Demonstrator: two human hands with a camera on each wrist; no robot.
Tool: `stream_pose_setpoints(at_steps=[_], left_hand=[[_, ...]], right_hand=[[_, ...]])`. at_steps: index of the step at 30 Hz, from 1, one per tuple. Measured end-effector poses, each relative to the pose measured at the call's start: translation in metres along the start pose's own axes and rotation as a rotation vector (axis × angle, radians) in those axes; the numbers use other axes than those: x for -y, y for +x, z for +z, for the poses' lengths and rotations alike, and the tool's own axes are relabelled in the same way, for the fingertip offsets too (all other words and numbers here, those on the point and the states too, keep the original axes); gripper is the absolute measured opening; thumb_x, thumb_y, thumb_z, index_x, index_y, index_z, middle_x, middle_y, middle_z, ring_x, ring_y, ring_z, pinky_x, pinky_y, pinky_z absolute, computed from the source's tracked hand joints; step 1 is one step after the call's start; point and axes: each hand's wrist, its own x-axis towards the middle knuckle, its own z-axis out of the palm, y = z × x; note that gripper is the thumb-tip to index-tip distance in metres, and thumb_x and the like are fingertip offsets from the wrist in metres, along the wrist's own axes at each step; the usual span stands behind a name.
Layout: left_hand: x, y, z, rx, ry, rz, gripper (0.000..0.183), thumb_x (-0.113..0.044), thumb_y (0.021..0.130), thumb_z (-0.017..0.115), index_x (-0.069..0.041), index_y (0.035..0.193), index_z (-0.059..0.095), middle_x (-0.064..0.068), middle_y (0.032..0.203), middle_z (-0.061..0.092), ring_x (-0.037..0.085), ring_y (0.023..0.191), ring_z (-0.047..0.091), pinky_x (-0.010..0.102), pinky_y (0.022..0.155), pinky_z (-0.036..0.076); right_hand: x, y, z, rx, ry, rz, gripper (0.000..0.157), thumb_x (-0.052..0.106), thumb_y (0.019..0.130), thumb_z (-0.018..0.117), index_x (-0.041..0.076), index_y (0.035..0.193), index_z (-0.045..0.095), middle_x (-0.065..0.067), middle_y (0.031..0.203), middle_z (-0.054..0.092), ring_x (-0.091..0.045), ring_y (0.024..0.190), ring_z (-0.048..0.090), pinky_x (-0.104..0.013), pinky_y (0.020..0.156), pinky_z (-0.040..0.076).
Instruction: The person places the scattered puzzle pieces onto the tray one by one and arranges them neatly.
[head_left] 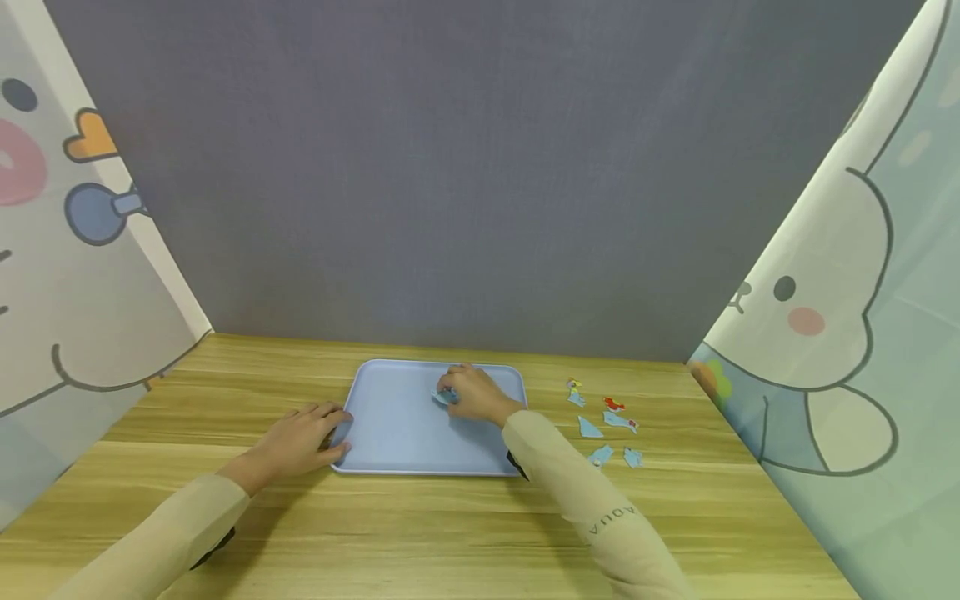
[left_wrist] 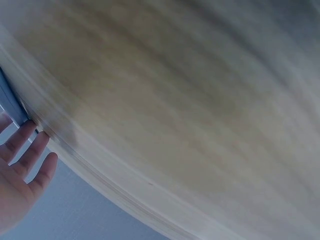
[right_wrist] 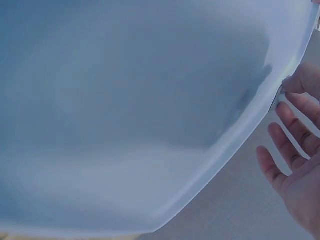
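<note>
A pale blue rectangular tray (head_left: 405,433) lies on the wooden table. Over its right half, my right hand (head_left: 476,394) pinches a light-blue puzzle piece (head_left: 444,396), irregular and flat. In the right wrist view the thumb and index finger of the right hand (right_wrist: 295,145) meet on the piece's thin edge (right_wrist: 276,98), while the other fingers spread loosely. At the tray's left side rests my left hand (head_left: 300,443), its fingers extended and touching the rim. The left wrist view shows the left hand (left_wrist: 22,175) with fingertips by the blue tray edge (left_wrist: 12,102).
Right of the tray lie several loose irregular pieces: a triangular light-blue piece (head_left: 589,427), a red one (head_left: 613,404), a yellow-and-blue one (head_left: 575,393) and others. A grey panel (head_left: 450,183) stands behind the table, with cartoon-printed cloths (head_left: 817,333) at both sides.
</note>
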Motion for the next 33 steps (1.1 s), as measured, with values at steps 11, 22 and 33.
stream_pose_setpoints(at_steps=[11,22,33], left_hand=[[0.000,0.002,0.000,0.029,-0.004,-0.009,0.047,-0.037,0.083,0.063,-0.006,0.117,0.058,0.017,0.120,0.055,0.039,0.107,0.054,0.060,0.081,0.045],[0.000,0.002,0.001,0.023,-0.014,-0.005,0.046,-0.037,0.083,0.064,-0.005,0.116,0.058,0.017,0.119,0.056,0.039,0.106,0.055,0.060,0.080,0.046],[0.001,0.002,0.002,0.020,-0.002,-0.009,0.046,-0.037,0.082,0.064,-0.006,0.115,0.059,0.017,0.118,0.056,0.038,0.106,0.055,0.059,0.080,0.046]], right_hand=[[0.011,0.023,0.006,0.016,-0.047,-0.029,0.031,0.016,0.077,0.070,0.016,0.108,0.066,0.005,0.108,0.061,-0.011,0.094,0.051,-0.026,0.083,0.044],[0.022,0.042,0.014,0.039,-0.069,-0.018,0.032,0.021,0.079,0.069,0.018,0.111,0.064,0.005,0.116,0.059,-0.014,0.106,0.050,-0.033,0.091,0.044],[0.031,0.062,0.019,0.012,-0.105,-0.061,0.029,0.018,0.078,0.069,0.018,0.107,0.066,0.005,0.110,0.060,-0.013,0.104,0.052,-0.027,0.094,0.042]])
